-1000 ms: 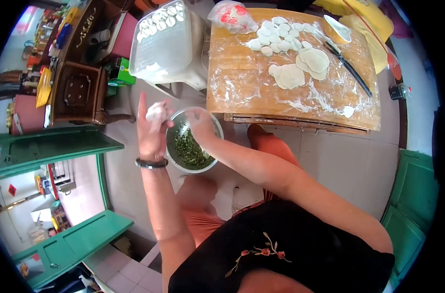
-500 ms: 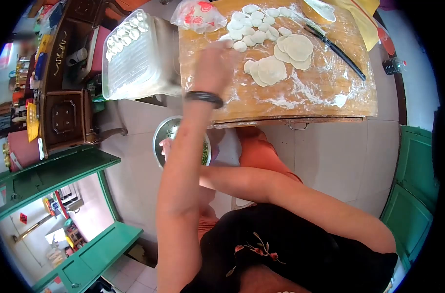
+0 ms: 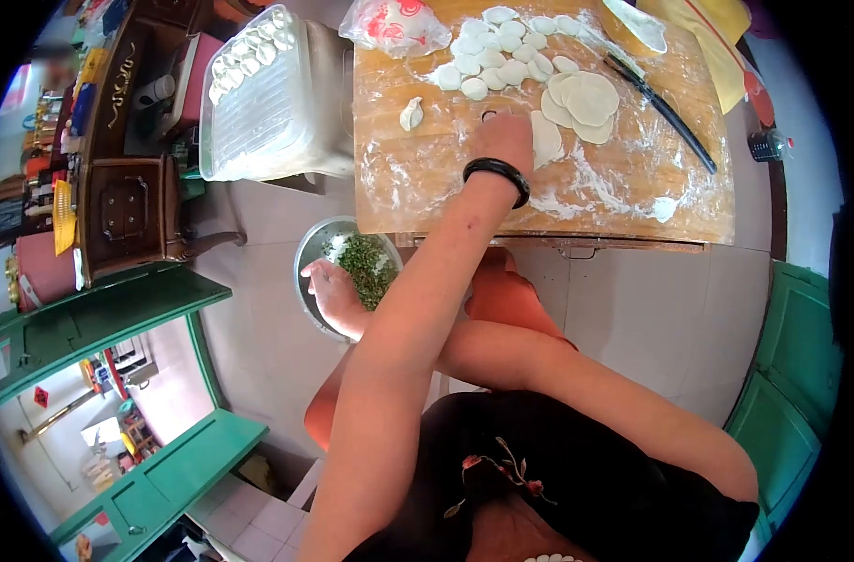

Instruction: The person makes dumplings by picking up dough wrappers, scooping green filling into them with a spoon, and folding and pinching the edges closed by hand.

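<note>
A free gap separates dumpling (image 3: 411, 113) and left hand (image 3: 504, 139).

Floor (image 3: 661, 323): pale square tiles, joints visible. Worktop (image 3: 394, 192): wooden, drawer (image 3: 577, 245) on the near side with metal handle. Cabinet (image 3: 132, 211), left: dark wood, carved front, curved leg. Beyond it, doorway (image 3: 169, 375) between two green leaves (image 3: 179, 464), bright light within; red diamond sign (image 3: 41, 396) on the white wall (image 3: 20, 417) inside. Right: pale bluish wall (image 3: 816, 187), green panels (image 3: 792, 351) below, dark strip (image 3: 779, 211) at its foot.
</note>
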`<state>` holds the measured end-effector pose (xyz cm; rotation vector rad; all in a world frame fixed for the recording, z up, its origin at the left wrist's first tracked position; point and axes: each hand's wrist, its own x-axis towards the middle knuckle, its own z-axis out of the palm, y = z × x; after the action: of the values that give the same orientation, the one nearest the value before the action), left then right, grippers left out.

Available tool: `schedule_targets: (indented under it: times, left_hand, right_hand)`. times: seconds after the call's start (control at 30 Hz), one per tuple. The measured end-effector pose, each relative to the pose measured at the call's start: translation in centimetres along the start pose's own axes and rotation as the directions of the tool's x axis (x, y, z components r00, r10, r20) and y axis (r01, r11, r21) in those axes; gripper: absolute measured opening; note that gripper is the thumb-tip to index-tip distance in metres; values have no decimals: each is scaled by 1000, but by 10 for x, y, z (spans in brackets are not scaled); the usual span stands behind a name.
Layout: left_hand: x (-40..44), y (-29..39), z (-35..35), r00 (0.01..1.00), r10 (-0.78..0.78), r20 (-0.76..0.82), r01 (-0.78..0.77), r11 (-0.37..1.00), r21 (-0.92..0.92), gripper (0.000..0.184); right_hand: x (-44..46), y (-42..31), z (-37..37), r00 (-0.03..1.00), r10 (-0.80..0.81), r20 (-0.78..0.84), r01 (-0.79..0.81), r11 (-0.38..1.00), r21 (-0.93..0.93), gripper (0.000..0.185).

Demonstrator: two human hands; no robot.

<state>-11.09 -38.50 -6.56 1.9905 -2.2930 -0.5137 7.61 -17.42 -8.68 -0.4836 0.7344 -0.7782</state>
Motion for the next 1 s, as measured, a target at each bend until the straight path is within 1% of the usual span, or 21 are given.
schedule_targets:
  times: [0.07,0.17,0.27,0.3,0.4,0.43,0.53,0.63,0.73,0.83,0.93,1.0]
  left_hand:
    - [2,6,-11,999,-33,11,33,999,14,28]
    - [2,-1,5,995,66,-74,-67,998,-6,27]
    - [-4,3,6,987,89,-131,-94,995,-32,15]
    - [-5,1,6,991,90,-101,-98,992,-77,15]
    - [-4,0,10,988,102,-113,-113,989,-93,17]
    - [-7,1,9,974,118,-194,-143,982,-122,17]
    - [-9,3,0,976,-24,-218,-34,966,-256,23]
    - [-3,-1,8,971,5,-239,-30,995,-98,28]
    - [-4,2,6,994,-46,-102,38,996,-85,34]
    - [-2,0,9,993,-87,-86,72,984,-162,29]
    - [1,-4,14,983,-169,-67,137,931,-340,23]
    - [4,-8,19,968,-209,-136,149,921,-359,18]
  right_hand:
    - [1,-1,3,1000,4,5,-4,1000,2,20]
    - [3,-4,2,1000,8,1,-8,1000,2,20]
    - [6,-9,-5,1000,1,-23,-1,1000,2,20]
    - [7,-10,-4,1000,0,-22,0,1000,-1,20]
    - [11,-13,-6,999,8,-32,-8,1000,-11,20]
    - [11,-14,-9,999,5,-45,-6,1000,-11,19]
    - [10,-17,-12,998,1,-55,-2,1000,-16,19]
    - [10,-18,-13,998,5,-56,-7,1000,-20,19]
    - [9,-20,-14,999,8,-52,-9,1000,-21,19]
    - [8,-21,-14,999,14,-46,-15,1000,-23,19]
    - [5,-20,-13,999,22,-43,-23,999,-27,19]
    - [5,-20,-12,999,27,-45,-28,999,-28,19]
